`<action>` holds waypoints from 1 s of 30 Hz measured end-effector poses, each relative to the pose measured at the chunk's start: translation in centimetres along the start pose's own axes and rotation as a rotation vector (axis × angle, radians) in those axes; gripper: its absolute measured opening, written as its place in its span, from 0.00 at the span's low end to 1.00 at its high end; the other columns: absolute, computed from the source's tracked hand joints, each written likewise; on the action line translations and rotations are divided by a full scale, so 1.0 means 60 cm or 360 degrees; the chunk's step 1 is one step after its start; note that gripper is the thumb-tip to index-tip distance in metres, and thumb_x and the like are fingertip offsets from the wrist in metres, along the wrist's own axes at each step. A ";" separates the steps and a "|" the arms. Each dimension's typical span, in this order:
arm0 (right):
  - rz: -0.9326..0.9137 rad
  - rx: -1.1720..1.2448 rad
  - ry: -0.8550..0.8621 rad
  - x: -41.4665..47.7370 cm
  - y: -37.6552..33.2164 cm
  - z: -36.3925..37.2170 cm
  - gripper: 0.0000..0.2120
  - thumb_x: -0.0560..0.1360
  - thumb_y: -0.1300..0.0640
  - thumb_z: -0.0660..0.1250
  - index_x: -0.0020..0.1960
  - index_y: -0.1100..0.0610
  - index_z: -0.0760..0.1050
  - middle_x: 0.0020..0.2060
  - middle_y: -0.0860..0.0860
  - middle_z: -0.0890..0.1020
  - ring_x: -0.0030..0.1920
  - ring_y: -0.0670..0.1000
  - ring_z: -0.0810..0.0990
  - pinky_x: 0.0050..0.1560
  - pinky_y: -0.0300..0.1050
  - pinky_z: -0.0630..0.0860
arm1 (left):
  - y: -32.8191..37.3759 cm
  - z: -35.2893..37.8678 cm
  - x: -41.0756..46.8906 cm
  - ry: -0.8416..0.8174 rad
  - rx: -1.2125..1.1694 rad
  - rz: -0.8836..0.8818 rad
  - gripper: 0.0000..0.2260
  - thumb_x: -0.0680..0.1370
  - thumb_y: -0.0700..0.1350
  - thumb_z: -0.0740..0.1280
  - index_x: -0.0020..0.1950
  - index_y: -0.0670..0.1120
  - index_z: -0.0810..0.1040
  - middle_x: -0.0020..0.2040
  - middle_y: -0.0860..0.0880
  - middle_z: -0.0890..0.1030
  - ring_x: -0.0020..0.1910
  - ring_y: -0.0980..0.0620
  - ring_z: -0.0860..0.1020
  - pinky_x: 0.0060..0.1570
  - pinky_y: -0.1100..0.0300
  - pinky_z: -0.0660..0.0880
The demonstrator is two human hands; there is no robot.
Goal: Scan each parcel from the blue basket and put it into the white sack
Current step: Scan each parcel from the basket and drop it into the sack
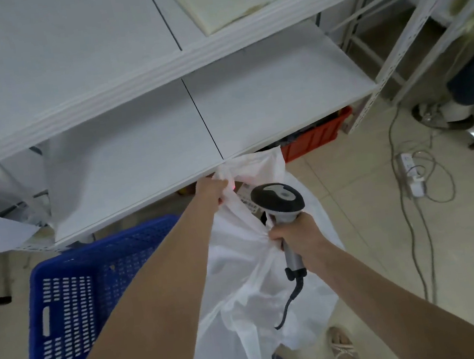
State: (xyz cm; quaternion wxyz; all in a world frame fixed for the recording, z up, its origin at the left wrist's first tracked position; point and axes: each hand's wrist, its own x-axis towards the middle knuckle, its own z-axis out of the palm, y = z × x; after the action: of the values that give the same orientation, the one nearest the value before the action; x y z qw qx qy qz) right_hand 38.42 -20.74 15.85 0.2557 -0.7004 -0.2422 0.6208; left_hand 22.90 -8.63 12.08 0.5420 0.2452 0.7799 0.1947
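Observation:
The white sack [244, 292] hangs in front of me over the floor. My left hand [211, 190] grips its far rim up near the shelf edge. My right hand [295, 233] holds the handle of a grey and black barcode scanner [277, 201] and pinches the sack's near rim against it. Between the two hands the sack's mouth shows a parcel with a printed label [247, 197], with a red scanner glow beside it. The blue basket [75, 309] stands on the floor to the left, partly behind my left arm; its inside is mostly hidden.
White metal shelving [135, 150] fills the upper view, its lower shelf edge just above the sack. A red crate [314, 136] sits under the shelf. Cables and a power strip [409, 171] lie on the tiled floor at right. My sandalled foot [341, 343] is below the sack.

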 end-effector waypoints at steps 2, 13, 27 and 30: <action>-0.0005 0.0019 0.0045 0.001 0.003 -0.001 0.09 0.67 0.74 0.66 0.35 0.62 0.73 0.27 0.56 0.74 0.28 0.52 0.70 0.30 0.41 0.69 | 0.014 -0.007 -0.011 0.0036 -0.0125 0.0094 0.15 0.77 0.34 0.65 0.64 0.36 0.74 0.51 0.41 0.77 0.49 0.43 0.76 0.51 0.52 0.76; -0.0123 0.0357 0.0488 -0.006 -0.047 -0.015 0.05 0.66 0.71 0.68 0.40 0.64 0.74 0.34 0.58 0.77 0.34 0.56 0.74 0.35 0.46 0.69 | 0.054 -0.166 -0.165 0.0207 -0.0331 0.0781 0.10 0.77 0.29 0.61 0.44 0.42 0.78 0.42 0.47 0.77 0.41 0.49 0.75 0.45 0.55 0.78; -0.0040 0.0336 0.0023 -0.028 -0.020 0.053 0.13 0.63 0.65 0.75 0.46 0.61 0.78 0.38 0.55 0.81 0.41 0.57 0.80 0.47 0.50 0.79 | -0.111 -0.069 -0.244 -0.0411 0.0329 0.0624 0.12 0.76 0.36 0.69 0.60 0.39 0.79 0.56 0.46 0.80 0.50 0.56 0.76 0.41 0.77 0.72; -0.0042 0.0195 0.0137 -0.028 -0.016 0.053 0.11 0.68 0.70 0.70 0.49 0.62 0.77 0.39 0.54 0.79 0.44 0.57 0.79 0.43 0.44 0.73 | -0.137 -0.107 -0.241 -0.0395 0.0713 0.0669 0.28 0.72 0.48 0.75 0.70 0.51 0.71 0.69 0.50 0.70 0.67 0.53 0.68 0.58 0.67 0.66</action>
State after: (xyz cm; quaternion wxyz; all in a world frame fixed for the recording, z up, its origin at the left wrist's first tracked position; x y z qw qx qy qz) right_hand 35.07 -20.97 17.42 0.3165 -0.7062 -0.2017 0.6004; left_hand 19.65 -24.05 20.40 0.5134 0.5358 0.6636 0.0945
